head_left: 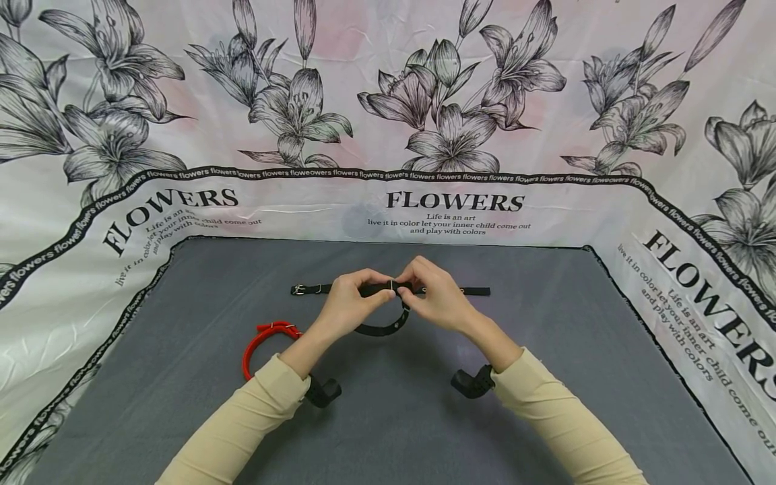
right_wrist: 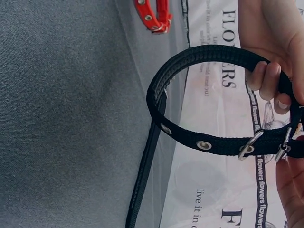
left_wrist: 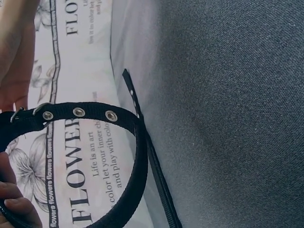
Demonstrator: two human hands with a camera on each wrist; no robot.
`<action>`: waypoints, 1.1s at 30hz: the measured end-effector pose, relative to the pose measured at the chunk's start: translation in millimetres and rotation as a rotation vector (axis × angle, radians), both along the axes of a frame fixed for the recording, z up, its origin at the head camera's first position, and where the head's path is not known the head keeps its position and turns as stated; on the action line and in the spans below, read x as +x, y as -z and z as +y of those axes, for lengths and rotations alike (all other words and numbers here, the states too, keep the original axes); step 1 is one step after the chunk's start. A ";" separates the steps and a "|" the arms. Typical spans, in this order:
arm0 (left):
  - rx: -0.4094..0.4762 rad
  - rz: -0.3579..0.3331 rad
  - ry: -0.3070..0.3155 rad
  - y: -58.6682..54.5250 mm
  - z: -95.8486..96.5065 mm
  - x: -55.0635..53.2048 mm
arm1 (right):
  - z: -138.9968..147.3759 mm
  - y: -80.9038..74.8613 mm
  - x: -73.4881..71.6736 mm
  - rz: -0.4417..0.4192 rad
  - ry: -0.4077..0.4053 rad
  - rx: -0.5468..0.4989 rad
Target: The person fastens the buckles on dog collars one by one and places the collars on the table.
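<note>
Both hands hold a black collar [head_left: 383, 330], bent into a loop with its strap passing through a metal buckle [right_wrist: 283, 151]. Fingers and thumb of the left hand [head_left: 351, 296] pinch it just left of the buckle; in the right wrist view, that hand's fingers [right_wrist: 269, 78] curl around the padded band. On the other side, the right hand [head_left: 441, 296] pinches the strap close to the buckle. Metal eyelets and a D-ring show along the band in both wrist views. Hands partly hide the joined section in the head view.
A second black collar [head_left: 477, 292] lies stretched flat behind the hands, its buckle at the left end. A looped red collar [head_left: 247, 357] lies by the left forearm. The grey tabletop [head_left: 394, 431] meets a flower-printed cloth [head_left: 327, 202] at the back and sides.
</note>
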State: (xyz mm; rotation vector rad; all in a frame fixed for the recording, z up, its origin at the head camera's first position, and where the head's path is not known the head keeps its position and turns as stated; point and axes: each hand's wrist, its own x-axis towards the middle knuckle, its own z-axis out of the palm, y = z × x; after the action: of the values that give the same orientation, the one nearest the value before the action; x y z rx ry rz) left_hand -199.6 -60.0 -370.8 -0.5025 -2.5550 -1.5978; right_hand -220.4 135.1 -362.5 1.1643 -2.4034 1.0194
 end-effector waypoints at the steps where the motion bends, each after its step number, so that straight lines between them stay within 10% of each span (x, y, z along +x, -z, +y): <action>1: 0.001 0.001 -0.001 0.1 -0.1 -0.1 | 0.1 0.5 0.2 -0.007 0.001 -0.009; 21: 0.077 0.026 -0.055 0.7 -1.7 0.4 | 4.1 6.0 2.2 -0.180 0.091 -0.112; 33: 0.042 0.008 -0.069 1.1 2.1 0.8 | -0.7 9.7 2.2 -0.105 0.071 -0.129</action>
State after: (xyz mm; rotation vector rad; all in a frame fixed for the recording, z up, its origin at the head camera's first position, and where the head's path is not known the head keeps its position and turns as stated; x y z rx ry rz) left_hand -198.9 -57.9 -371.9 -0.4113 -2.4980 -1.6188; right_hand -218.2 134.4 -372.1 0.9972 -2.3978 1.2206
